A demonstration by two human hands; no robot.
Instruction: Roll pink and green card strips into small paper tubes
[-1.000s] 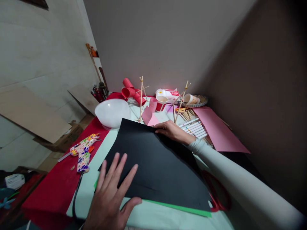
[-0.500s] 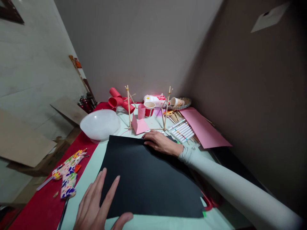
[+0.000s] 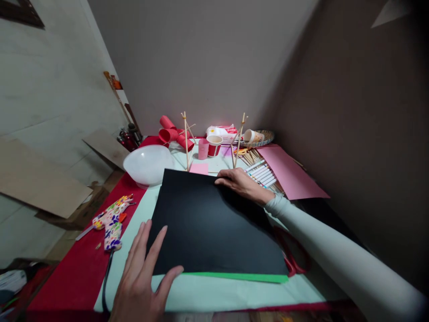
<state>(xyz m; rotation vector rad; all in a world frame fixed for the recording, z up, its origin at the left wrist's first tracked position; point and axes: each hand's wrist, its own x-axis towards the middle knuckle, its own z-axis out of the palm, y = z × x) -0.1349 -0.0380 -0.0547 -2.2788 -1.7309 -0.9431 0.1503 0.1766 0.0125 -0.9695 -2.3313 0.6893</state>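
Black paper (image 3: pixel 211 223) lies across the front of the table, with a green sheet (image 3: pixel 248 277) showing under its near edge. My right hand (image 3: pixel 243 184) pinches the far edge of the black paper, right of its middle, and that edge looks slightly raised. At the paper's left side, my left hand (image 3: pixel 144 273) is spread, fingers apart, its fingertips at or over the paper's edge. Red scissors handles (image 3: pixel 293 257) stick out from the right side of the paper, below my right forearm.
Behind the paper are a stick frame (image 3: pixel 186 143), a red cup (image 3: pixel 214 146), a pink paper tube (image 3: pixel 203 149) and red rolls (image 3: pixel 172 134). A white bowl (image 3: pixel 149 164) and floral glue gun (image 3: pixel 114 223) are left; markers (image 3: pixel 264 174) and pink paper (image 3: pixel 293 174) right.
The far edge of the black paper has shifted away from me with my right hand, now covering more of the folded pink piece. More green shows beneath the near edge. The view has shifted.
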